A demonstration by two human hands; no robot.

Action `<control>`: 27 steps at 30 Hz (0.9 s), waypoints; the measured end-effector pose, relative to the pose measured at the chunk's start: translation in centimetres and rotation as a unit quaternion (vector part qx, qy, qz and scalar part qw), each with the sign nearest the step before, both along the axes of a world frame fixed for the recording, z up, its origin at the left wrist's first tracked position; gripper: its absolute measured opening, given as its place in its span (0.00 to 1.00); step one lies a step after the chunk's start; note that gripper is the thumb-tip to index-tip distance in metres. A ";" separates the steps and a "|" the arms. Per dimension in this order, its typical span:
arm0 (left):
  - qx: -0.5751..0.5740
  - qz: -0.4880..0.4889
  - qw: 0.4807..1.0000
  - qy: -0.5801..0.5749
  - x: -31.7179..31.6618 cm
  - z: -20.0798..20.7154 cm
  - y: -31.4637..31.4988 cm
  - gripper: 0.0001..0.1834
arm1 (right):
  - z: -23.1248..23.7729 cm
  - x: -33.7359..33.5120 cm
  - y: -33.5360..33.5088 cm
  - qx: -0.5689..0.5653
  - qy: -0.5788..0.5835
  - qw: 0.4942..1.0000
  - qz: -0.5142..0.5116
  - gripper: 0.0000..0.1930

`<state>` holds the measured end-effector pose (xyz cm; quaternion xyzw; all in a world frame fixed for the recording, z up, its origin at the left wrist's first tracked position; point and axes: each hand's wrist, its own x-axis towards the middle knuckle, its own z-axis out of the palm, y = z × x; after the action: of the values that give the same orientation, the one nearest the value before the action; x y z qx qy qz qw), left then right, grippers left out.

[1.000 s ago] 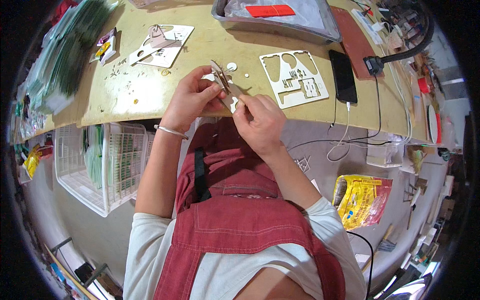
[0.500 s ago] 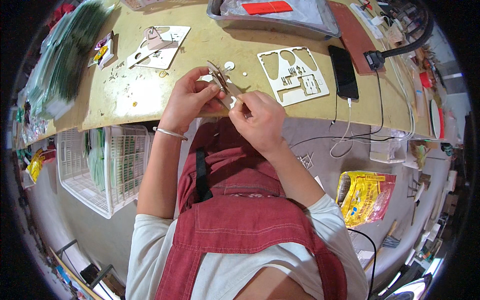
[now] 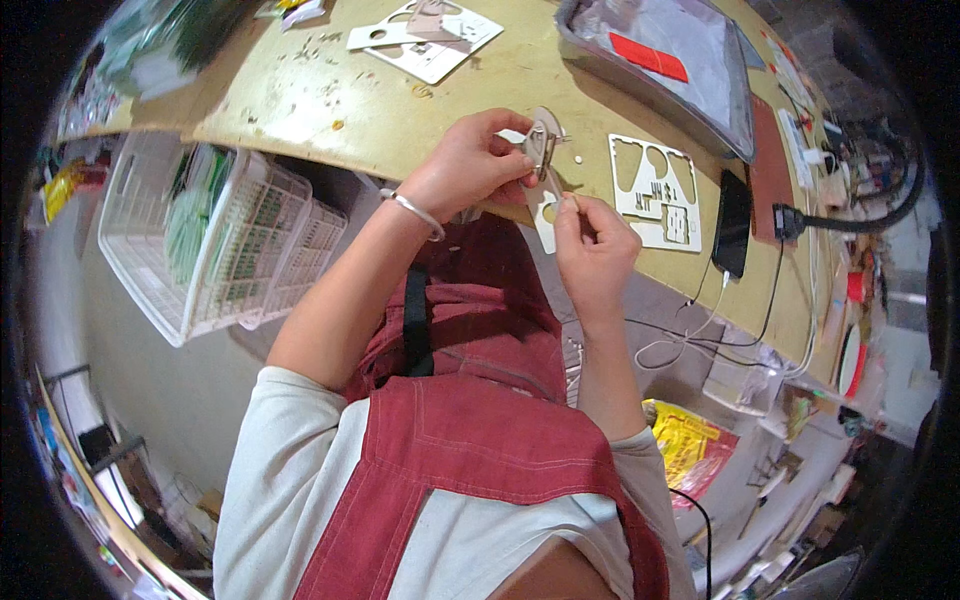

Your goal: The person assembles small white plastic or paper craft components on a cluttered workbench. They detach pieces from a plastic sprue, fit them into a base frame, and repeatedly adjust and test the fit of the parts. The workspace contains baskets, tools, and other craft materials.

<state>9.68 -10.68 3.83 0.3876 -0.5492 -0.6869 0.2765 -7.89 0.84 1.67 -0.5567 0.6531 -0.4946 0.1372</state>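
My left hand (image 3: pixel 472 165) pinches a small assembly of thin wooden cut-out pieces (image 3: pixel 542 138), with a rounded plate standing on edge and thin bits poking out at its side. Close by on the right, my right hand (image 3: pixel 600 245) is closed, thumb and forefinger pressed together; whatever lies between them is too small to make out. Between the hands, at the table edge, is a pale flat cut piece (image 3: pixel 547 232) with a hole. To the right lies a pale cut-out sheet (image 3: pixel 628 160) with several openings and small parts still in it.
Another cut-out sheet (image 3: pixel 440 65) with loose pieces lies at the back of the table (image 3: pixel 380 120). A grey tray (image 3: pixel 650 100) holds a red packet (image 3: pixel 648 57). A black phone (image 3: pixel 733 225) with a cable lies right. White baskets (image 3: pixel 215 255) stand below left.
The view has turned, so the table and its things appear shifted right and tilted. My right hand has drawn a little away from the wooden assembly, which stays in my left hand.
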 end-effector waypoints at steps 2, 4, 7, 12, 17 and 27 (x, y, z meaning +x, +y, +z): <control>-0.006 -0.007 1.000 0.007 0.0 -0.2 -0.1 0.25 | 0.3 -0.2 0.1 -0.001 0.017 1.000 0.009 0.05; -0.018 -0.010 1.000 0.004 0.2 -0.4 -0.2 0.24 | 0.9 -0.2 0.2 -0.001 0.027 1.000 0.013 0.05; -0.019 -0.010 1.000 0.004 0.0 -0.6 -0.4 0.24 | 1.1 0.0 0.2 -0.003 0.040 0.999 0.015 0.05; -0.004 -0.013 1.000 0.004 0.0 -0.6 -0.5 0.24 | 0.4 0.2 0.1 -0.036 0.091 0.995 0.027 0.04; -0.004 -0.005 1.000 0.015 0.0 -0.9 -0.5 0.26 | 0.2 0.5 0.1 -0.055 0.082 0.995 0.012 0.03; -0.007 0.015 1.000 -0.013 -0.4 0.1 0.0 0.23 | -0.3 0.2 0.1 -0.118 0.131 0.984 0.034 0.05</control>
<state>9.31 -10.63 3.94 0.4024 -0.5516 -0.6739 0.2823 -7.68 0.92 1.41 -0.6506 0.5835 -0.4861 0.0005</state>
